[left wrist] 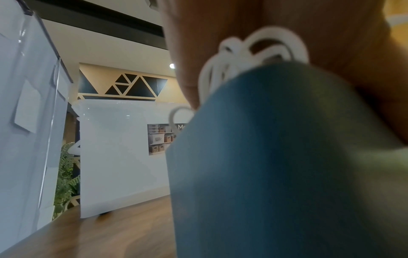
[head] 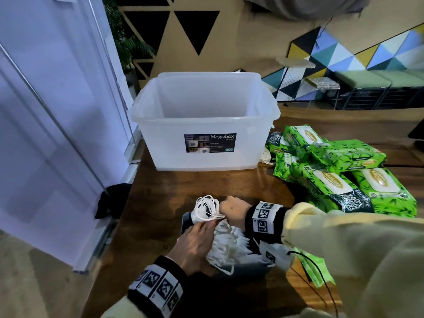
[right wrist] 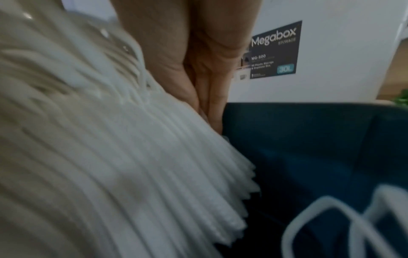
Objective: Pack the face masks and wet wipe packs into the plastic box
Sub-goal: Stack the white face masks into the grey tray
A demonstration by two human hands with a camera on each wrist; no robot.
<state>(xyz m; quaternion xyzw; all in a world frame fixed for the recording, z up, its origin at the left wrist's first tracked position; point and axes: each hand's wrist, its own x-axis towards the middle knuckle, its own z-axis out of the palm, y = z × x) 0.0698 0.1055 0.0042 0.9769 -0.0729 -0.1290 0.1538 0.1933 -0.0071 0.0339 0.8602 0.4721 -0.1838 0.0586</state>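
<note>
Gathering a stack of white face masks (head: 226, 245) occupied both hands at the near edge of the wooden tabletop (head: 206, 182), the stack sitting in a dark blue container (right wrist: 309, 148) whose type I could not make out. Left hand (head: 195, 244) curled over the stack's near side; right hand (head: 234, 206) reached in from the far side, fingers (right wrist: 205, 83) pressed together against the mask edges, so both clamped on the bundle. Ear loops (head: 206, 208) sprang up in a loose tangle between the hands. Judged the masks light, soft and floppy, apt to fan out and snag by the loops; best squeezed flat across the stack's middle, not lifted by loops. Plastic box (head: 206, 125) stood open behind, nothing visible inside. Green wet wipe packs (head: 344, 175) lay heaped to the right: likely heavier, squashy, slick film; grip across the body.
</note>
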